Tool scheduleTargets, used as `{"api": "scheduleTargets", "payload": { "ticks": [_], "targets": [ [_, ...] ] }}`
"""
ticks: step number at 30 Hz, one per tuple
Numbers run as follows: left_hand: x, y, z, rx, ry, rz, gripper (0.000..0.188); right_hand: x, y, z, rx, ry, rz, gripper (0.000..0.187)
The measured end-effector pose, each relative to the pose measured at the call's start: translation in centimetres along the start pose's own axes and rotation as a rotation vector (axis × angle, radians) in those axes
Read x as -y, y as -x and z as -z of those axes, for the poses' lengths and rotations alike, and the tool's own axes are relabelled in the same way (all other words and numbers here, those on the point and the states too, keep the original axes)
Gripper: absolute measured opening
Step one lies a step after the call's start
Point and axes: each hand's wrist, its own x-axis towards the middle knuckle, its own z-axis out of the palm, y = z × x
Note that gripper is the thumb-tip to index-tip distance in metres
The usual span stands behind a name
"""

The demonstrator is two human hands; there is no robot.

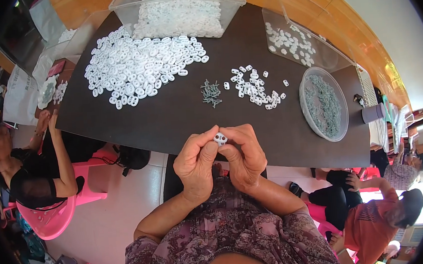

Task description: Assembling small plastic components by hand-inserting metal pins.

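Between the fingertips of both hands is a small white plastic piece with holes [220, 139], held just over the table's near edge. My left hand [194, 165] pinches it from one side with thumb and forefinger. From the other side my right hand [244, 155] grips it the same way. Beyond the hands lies a small heap of grey-green pegs [211, 93]. To its right are scattered small white two-holed pieces [255, 90]. A large pile of white oval two-holed pieces [137, 66] spreads over the far left of the dark table [180, 119].
A clear bin [231, 2] full of white pieces stands at the back. A shallow clear box [327, 56] with white pieces is at the back right, near a round tub [303, 106] of grey-green pegs and a dark cylinder [373, 113]. People sit at left and right on pink chairs [49, 214].
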Motion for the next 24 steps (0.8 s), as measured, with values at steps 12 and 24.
{"api": "scheduleTargets", "payload": {
  "ticks": [12,24],
  "targets": [
    [0.7,0.4,-0.1,-0.030,-0.107,-0.117,0.020,0.0,0.8,-0.4,-0.013,-0.010,-0.014,0.027],
    [1.1,0.8,-0.3,-0.071,-0.074,-0.149,0.017,-0.4,0.8,-0.8,-0.039,0.033,0.090,0.023]
  ]
}}
